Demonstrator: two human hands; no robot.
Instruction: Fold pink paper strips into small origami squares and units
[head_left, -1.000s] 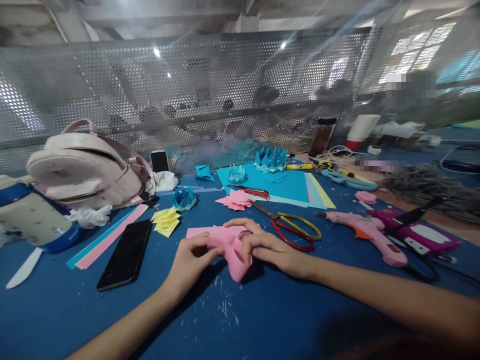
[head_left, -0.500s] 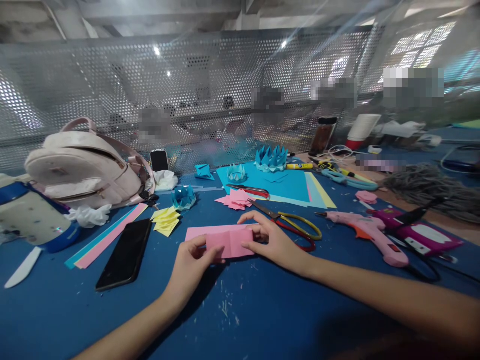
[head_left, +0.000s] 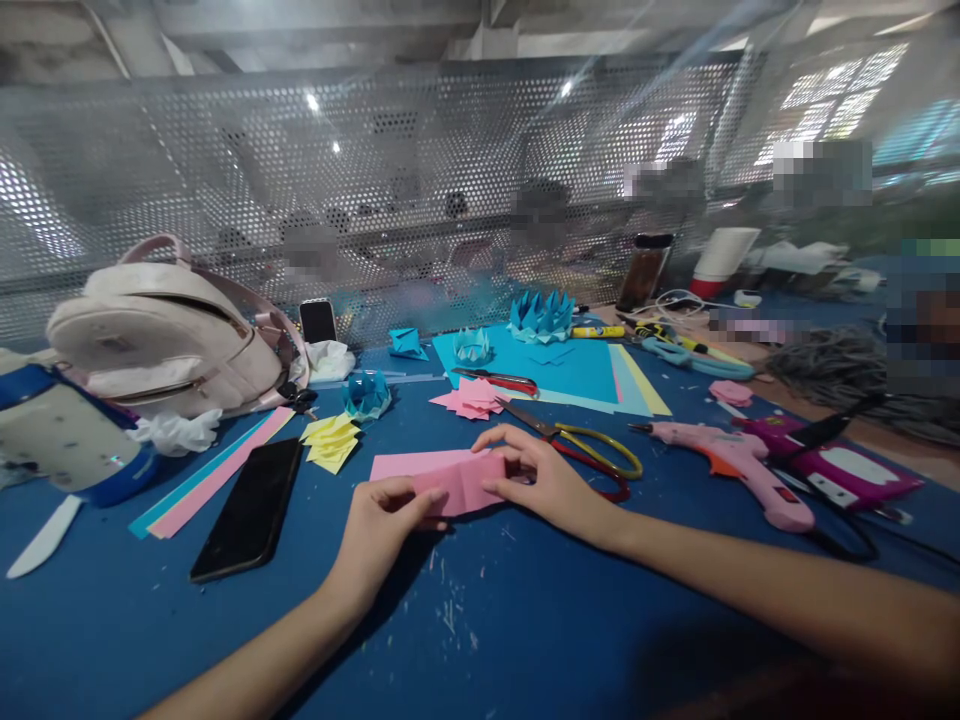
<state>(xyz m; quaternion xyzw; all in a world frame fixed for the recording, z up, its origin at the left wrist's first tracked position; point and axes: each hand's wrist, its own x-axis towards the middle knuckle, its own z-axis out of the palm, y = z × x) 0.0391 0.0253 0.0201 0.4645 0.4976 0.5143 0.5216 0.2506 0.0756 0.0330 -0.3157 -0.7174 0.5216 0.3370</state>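
I pinched the pink paper (head_left: 461, 483) between my left hand (head_left: 382, 520) and right hand (head_left: 544, 480), flattening it against the worktop (head_left: 525, 620) for a crisp fold.

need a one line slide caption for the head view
Left hand and right hand hold pink paper over a blue table, scissors nearby.

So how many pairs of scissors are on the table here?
2. The large scissors with yellow and red handles lie just behind the right hand; the smaller red-handled scissors rest on the blue paper sheet's front edge. Clutter farther back may hide others.
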